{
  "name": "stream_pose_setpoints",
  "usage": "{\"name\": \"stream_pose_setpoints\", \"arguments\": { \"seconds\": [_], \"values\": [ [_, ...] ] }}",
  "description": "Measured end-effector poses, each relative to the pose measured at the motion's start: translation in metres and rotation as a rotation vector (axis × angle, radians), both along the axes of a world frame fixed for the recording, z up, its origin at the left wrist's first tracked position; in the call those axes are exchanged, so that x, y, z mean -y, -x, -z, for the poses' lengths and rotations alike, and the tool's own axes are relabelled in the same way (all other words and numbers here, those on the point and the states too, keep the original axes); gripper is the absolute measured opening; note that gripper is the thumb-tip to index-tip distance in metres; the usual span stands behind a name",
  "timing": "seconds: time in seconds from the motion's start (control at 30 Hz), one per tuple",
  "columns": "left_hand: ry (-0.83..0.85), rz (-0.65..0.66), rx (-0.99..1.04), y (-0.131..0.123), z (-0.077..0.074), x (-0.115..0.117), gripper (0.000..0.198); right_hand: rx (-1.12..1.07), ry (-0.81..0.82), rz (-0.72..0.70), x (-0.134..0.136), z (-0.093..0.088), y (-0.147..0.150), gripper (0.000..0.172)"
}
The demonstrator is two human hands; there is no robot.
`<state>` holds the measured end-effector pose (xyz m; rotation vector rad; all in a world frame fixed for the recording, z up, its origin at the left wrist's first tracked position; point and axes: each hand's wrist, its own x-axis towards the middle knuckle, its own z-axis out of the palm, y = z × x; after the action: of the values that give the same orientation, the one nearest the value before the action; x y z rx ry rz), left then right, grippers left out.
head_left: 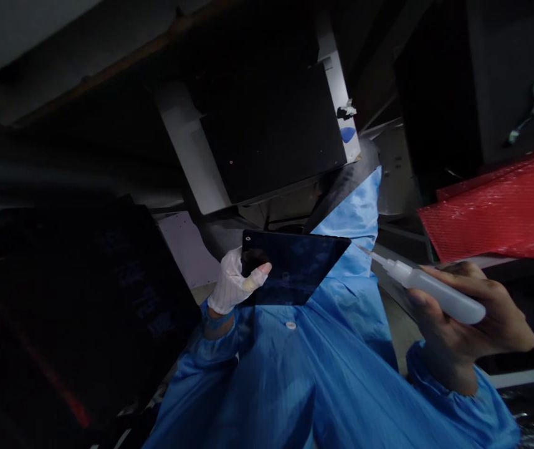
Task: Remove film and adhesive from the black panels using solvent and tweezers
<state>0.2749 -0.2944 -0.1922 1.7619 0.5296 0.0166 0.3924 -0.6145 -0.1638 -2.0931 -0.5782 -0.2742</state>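
My left hand [235,282], in a white glove, grips the left edge of a dark glossy flat panel [295,267], thumb pressed on its face. The panel is held up over my blue smock [304,374], tilted slightly. My bare right hand [467,312] is closed round a white squeeze bottle [435,294] with a thin needle nozzle. The nozzle tip points left and sits just off the panel's right corner, a short gap apart.
A red bubble-wrap sheet [505,212] lies at the right. A dark box with white rails [267,125] stands ahead. A large dark tray or panel [84,299] fills the left side. The scene is dim.
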Motion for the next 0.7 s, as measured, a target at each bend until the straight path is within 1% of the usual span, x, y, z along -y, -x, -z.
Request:
{"name": "stream_pose_setpoints", "arguments": {
  "seconds": [0.1, 0.17, 0.27, 0.37, 0.43, 0.5, 0.57, 0.7],
  "values": [
    [0.084, 0.006, -0.075, 0.0015, 0.002, 0.0002, 0.031, 0.086, -0.021, -0.019, -0.0006, 0.0017, -0.0006, 0.025],
    [0.097, 0.003, -0.061, 0.0015, 0.0026, 0.0, 0.03, 0.061, -0.014, -0.024, -0.0016, 0.0015, 0.0003, 0.029],
    [0.072, 0.011, -0.032, 0.0005, 0.0024, -0.001, 0.029, 0.016, -0.009, 0.009, -0.0043, -0.0002, 0.0024, 0.024],
    [0.056, 0.022, -0.023, -0.0002, 0.0024, -0.0022, 0.031, 0.023, -0.022, 0.0, -0.0059, -0.0008, 0.0036, 0.02],
    [0.054, 0.023, -0.031, 0.0002, 0.0031, -0.0029, 0.033, 0.004, -0.028, 0.0, -0.0053, 0.0001, 0.0039, 0.021],
    [0.056, 0.019, -0.039, 0.0008, 0.0041, -0.0035, 0.033, 0.012, -0.054, 0.033, -0.0042, 0.0017, 0.0041, 0.024],
    [0.049, 0.013, -0.033, 0.0012, 0.0046, -0.0038, 0.031, 0.006, -0.066, 0.07, -0.0038, 0.003, 0.0042, 0.022],
    [0.043, 0.014, 0.043, 0.0001, 0.0033, -0.0035, 0.027, -0.003, -0.045, 0.078, -0.0044, 0.0053, 0.0055, 0.018]
  ]
}}
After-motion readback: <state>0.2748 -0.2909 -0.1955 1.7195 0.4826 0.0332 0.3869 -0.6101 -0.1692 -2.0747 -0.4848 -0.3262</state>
